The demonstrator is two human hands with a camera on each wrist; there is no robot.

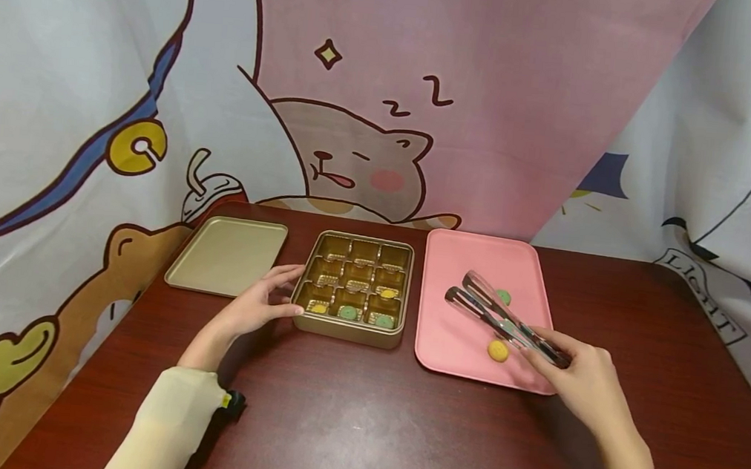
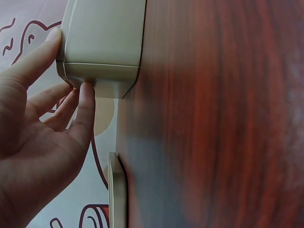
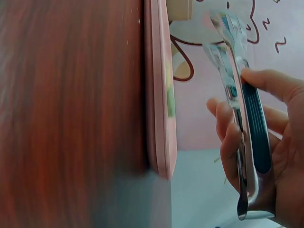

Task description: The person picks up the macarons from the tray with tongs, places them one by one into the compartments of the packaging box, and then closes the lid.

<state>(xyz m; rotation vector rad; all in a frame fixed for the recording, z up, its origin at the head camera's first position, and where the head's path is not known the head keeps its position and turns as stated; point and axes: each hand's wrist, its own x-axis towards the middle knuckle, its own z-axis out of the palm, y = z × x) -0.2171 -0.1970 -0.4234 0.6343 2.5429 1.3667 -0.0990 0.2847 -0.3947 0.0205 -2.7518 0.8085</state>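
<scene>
My left hand (image 1: pixel 255 310) rests at the left side of a gold box (image 1: pixel 347 330), its thumb on the front corner's rim and its fingertips against the side wall. In the box's golden divided insert, small round yellow and green pieces lie in the front row, and a yellow one in the middle row's right compartment. My right hand (image 1: pixel 587 376) holds metal tongs (image 1: pixel 485 315) with dark grips over a pink tray (image 1: pixel 460 264). The tongs' tips stand apart, with nothing visible between them. Below lie a yellow button-like piece (image 1: pixel 498 350) and green pieces (image 1: pixel 503 296), one partly hidden by the tongs.
A flat gold lid (image 1: pixel 229 255) lies on the dark red wooden table (image 1: pixel 346 418), left of the box. Behind the table hangs a cloth (image 1: pixel 494 103) with cartoon animals, and it also runs along both sides.
</scene>
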